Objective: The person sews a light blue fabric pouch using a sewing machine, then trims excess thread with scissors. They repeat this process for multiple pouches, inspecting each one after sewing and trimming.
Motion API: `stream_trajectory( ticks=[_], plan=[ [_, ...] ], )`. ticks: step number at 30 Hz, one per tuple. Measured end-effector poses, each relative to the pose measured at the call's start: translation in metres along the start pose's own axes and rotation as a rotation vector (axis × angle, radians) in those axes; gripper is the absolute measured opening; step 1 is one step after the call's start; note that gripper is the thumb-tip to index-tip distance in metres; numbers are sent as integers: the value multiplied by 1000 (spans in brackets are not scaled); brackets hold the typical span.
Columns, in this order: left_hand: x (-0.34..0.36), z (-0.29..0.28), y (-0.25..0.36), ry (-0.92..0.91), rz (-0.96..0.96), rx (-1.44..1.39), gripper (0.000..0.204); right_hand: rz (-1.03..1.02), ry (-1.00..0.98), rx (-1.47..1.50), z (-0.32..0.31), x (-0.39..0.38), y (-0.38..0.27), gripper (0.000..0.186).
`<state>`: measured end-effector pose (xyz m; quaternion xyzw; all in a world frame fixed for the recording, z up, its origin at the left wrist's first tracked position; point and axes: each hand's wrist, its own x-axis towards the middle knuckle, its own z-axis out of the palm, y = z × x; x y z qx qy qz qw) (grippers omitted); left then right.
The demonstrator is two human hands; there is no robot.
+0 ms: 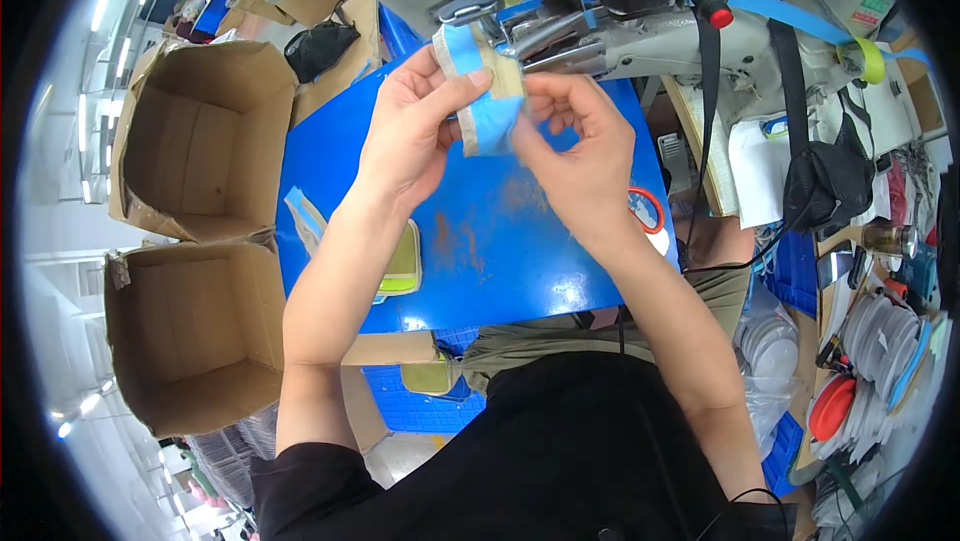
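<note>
In front of the sewing machine point(665, 46) I hold up a small fabric piece point(494, 121) with light blue and beige bands. My left hand point(400, 131) grips its left side, the thumb lying across the front. At its right edge, my right hand point(585, 156) has thumb and forefinger pinched together, slightly blurred; the other fingers are curled. The piece's upper end is close to the machine's metal parts; whether they touch I cannot tell. Beside my left forearm lie a blue and grey fabric piece point(300, 211) and a green one point(404, 263), partly hidden by the arm.
The work takes place over a blue tabletop point(480, 281). A red-ringed handle point(659, 209) shows beside my right wrist. Two open cardboard boxes point(200, 141) stand at the left. Blue tape point(790, 16) and black straps hang at the machine's right. Several spools point(880, 336) fill the lower right.
</note>
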<state>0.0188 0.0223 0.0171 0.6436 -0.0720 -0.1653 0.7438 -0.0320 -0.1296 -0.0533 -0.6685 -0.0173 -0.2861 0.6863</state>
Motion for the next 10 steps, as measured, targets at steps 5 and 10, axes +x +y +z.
stream_trajectory(
  ticks=[5,10],
  plan=[
    [1,2,-2,1,26,-30,32,13,4,36,1,-1,5,26],
    [2,2,-2,29,12,-38,31,177,-62,168,-2,-4,8,21]
  ],
)
